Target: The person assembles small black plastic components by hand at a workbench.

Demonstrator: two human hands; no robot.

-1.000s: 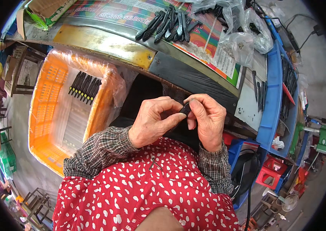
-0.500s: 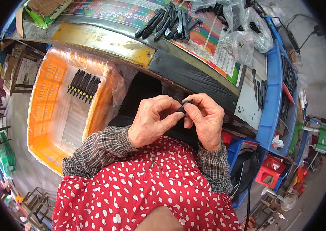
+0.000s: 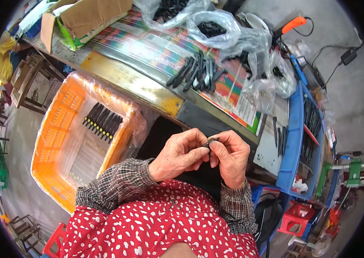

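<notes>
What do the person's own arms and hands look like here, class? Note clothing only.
Both forearms are covered by long sleeves in a small brown-and-grey check, ending in plain cuffs at the wrists. The left hand and right hand are bare: no gloves, and no rings or watch that can be seen. Over the body is a red garment with white spots.

The little part (image 3: 210, 141) pinched between the left hand (image 3: 181, 154) and right hand (image 3: 231, 155) looks like matt black plastic with a bit of shiny metal at the tip. Same matt black look on the pile of pieces (image 3: 197, 73) up on the table (image 3: 147, 56), which has a glossy printed sheet over it – striped, smooth. The orange crate (image 3: 57, 142) is hard plastic lined with thin crinkly clear film. Bags (image 3: 214, 28) are shiny clear plastic, the box (image 3: 89, 15) plain rough cardboard, the sleeves (image 3: 117, 187) soft woven check cloth.
</notes>
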